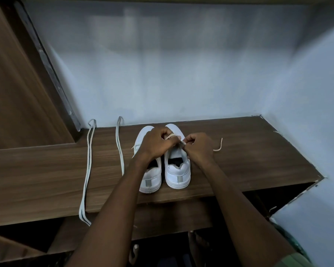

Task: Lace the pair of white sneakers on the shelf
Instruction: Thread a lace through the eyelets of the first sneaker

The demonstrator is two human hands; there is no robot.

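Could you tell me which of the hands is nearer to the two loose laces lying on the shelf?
Left. The left hand works over the sneakers, just right of the nearer loose lace. The right hand sits beyond the sneakers, farther from both.

Pale blue walls [162, 74], brown wooden door [14, 83] left, dim light.

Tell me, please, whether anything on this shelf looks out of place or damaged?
Two spare laces lie left of the sneakers; the far-left lace hangs over the shelf's front edge, so it could slide off. The shelf's right edge looks chipped near the wall. Both hands, left and right, pinch the cream lace.
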